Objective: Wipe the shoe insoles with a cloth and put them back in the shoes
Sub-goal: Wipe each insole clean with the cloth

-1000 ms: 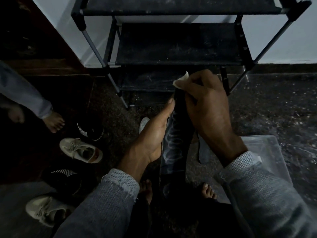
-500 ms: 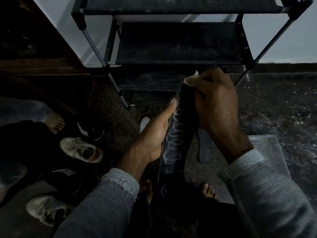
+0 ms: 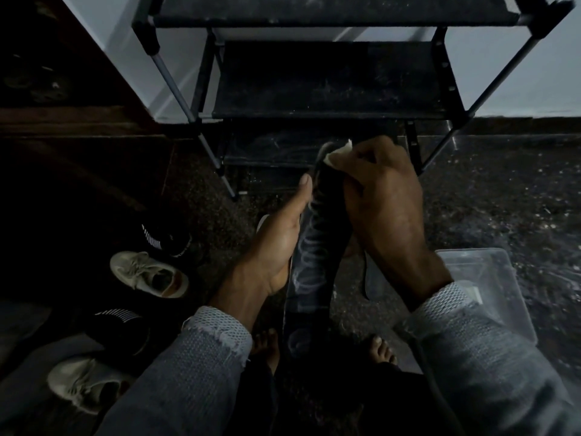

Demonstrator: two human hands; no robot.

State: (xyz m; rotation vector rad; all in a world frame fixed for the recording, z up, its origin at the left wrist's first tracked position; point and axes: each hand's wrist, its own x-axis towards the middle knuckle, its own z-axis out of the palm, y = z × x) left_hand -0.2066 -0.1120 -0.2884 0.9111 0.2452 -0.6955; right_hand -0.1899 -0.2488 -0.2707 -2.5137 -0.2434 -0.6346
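Observation:
A long dark insole [image 3: 314, 259] with pale markings stands lengthwise between my hands. My left hand [image 3: 276, 247] holds it from the left, thumb stretched along its edge, fingers hidden behind it. My right hand [image 3: 383, 199] grips a small white cloth [image 3: 338, 152] and presses it on the insole's far end. A second dark insole [image 3: 372, 281] lies on the floor below my right wrist. Two pale sneakers [image 3: 151, 275] [image 3: 85, 385] and two black shoes with white stripes [image 3: 166, 240] [image 3: 125, 325] lie on the floor at the left.
A black shoe rack [image 3: 333, 80] with metal legs stands against the white wall ahead. A clear plastic box [image 3: 490, 287] sits on the speckled floor at the right. My bare feet [image 3: 382, 350] are below the insole. Dark wooden furniture [image 3: 63, 127] fills the left.
My right hand with the cloth has stayed at the insole's far end, shifting slightly. The other person's foot and leg at the left have left the view.

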